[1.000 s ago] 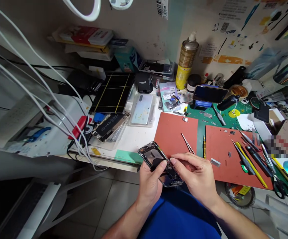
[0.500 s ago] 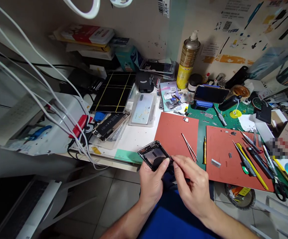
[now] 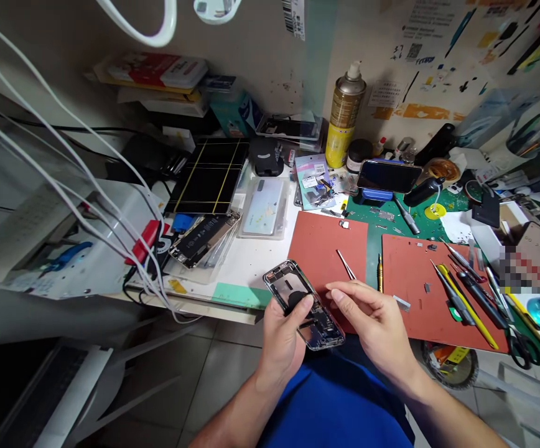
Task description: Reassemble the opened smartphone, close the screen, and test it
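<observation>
Opened black smartphone housing (image 3: 298, 297), metal-rimmed, tilts just before the white desk (image 3: 256, 261) edge, clamped in the left hand (image 3: 282, 348), thumb across its bared inside. Light, stiff, probably fragile within: best held by the rim. The right hand (image 3: 372, 330) hovers just beside, fingers outstretched, empty.

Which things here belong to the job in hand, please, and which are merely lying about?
In hand: black opened phone frame, gripped by left hand; right hand beside it.
Lying about: steel tweezers, yellow-handled screwdriver, gold spray can, dark phone on blue stand.
</observation>
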`<state>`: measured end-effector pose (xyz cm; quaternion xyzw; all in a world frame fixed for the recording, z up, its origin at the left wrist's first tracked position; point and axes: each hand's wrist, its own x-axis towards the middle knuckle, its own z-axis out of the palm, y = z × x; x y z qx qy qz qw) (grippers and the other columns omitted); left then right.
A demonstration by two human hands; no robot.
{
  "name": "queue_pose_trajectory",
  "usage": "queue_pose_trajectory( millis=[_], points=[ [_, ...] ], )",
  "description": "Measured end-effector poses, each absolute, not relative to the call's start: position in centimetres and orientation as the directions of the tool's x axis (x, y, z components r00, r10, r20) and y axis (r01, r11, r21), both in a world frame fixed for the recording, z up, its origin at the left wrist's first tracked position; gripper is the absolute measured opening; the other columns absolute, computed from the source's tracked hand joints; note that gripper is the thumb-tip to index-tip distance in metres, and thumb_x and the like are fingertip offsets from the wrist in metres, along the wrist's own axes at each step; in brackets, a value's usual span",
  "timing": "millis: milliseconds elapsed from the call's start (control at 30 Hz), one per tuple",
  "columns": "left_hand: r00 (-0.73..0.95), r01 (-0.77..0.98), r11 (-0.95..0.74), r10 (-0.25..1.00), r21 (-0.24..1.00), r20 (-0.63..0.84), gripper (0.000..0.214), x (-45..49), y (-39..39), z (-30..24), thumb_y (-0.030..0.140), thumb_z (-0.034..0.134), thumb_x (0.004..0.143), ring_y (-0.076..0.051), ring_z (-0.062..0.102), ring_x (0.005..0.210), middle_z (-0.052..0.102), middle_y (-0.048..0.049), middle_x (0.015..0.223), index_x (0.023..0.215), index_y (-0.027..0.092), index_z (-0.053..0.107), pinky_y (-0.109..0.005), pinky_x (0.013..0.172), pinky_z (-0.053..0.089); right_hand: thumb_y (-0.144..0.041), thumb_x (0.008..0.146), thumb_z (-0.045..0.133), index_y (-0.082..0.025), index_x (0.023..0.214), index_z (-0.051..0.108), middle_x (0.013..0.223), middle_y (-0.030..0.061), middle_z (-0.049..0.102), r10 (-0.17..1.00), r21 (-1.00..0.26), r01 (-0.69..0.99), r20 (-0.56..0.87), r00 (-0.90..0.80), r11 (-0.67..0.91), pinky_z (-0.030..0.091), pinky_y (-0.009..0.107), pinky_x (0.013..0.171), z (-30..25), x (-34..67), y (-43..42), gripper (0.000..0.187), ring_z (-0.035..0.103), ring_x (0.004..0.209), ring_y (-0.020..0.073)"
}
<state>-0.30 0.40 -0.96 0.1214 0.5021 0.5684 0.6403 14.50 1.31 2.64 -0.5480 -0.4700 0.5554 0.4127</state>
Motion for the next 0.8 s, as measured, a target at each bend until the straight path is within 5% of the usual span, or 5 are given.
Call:
queue_pose_trajectory(
  millis=[267,500,633,800],
  points=[
    [-0.152,-0.643,0.34,0.822,0.687,-0.549,0.047,-0.2,0.4,-0.7,0.037,0.097,0.072,-0.023,0.078,0.096,0.08,-0.0038,0.104,0.109,0.023,0.073,-0.036,0.092,0.062,-0.054,0.102,0.065,-0.026,0.12,0.079,0.103,0.0063,0.079,0.939,-0.939,-0.009,-0.343,-0.028,-0.344,0.06,0.034,0.086,0.9,14.4,-2.2,0.036,0.073,0.094,0.0238],
    [-0.208,-0.745,0.254,0.791,0.617,-0.576,0.056,-2.0,-0.1,-0.5,0.065,0.073,0.091,-0.029,0.075,0.114,0.079,-0.011,0.122,0.127,0.021,0.074,-0.045,0.102,0.061,-0.056,0.105,0.06,-0.021,0.09,0.074,0.078,0.0013,0.066,0.93,-0.917,-0.157,-0.361,-0.067,-0.367,0.052,0.029,0.074,-0.1,15.8,-0.9,0.04,0.06,0.075,0.0172],
    [-0.225,-0.758,0.262,0.755,0.598,-0.616,0.048,-2.9,-0.7,0.0,0.056,0.066,0.099,-0.028,0.073,0.123,0.077,-0.0106,0.131,0.133,0.023,0.072,-0.044,0.104,0.06,-0.055,0.103,0.064,-0.023,0.097,0.075,0.093,0.0026,0.073,0.932,-0.93,-0.079,-0.351,-0.094,-0.358,0.053,0.029,0.08,0.4,16.1,0.9,0.034,0.065,0.085,0.0179],
    [-0.196,-0.784,0.254,0.766,0.567,-0.613,0.061,-3.5,-1.5,0.1,0.069,0.062,0.097,-0.033,0.072,0.126,0.077,-0.0134,0.131,0.137,0.024,0.07,-0.048,0.101,0.063,-0.055,0.098,0.066,-0.023,0.107,0.077,0.1,0.0029,0.077,0.923,-0.929,-0.052,-0.355,-0.151,-0.366,0.053,0.03,0.083,-0.4,15.5,2.9,0.035,0.069,0.091,0.0189]
  ],
)
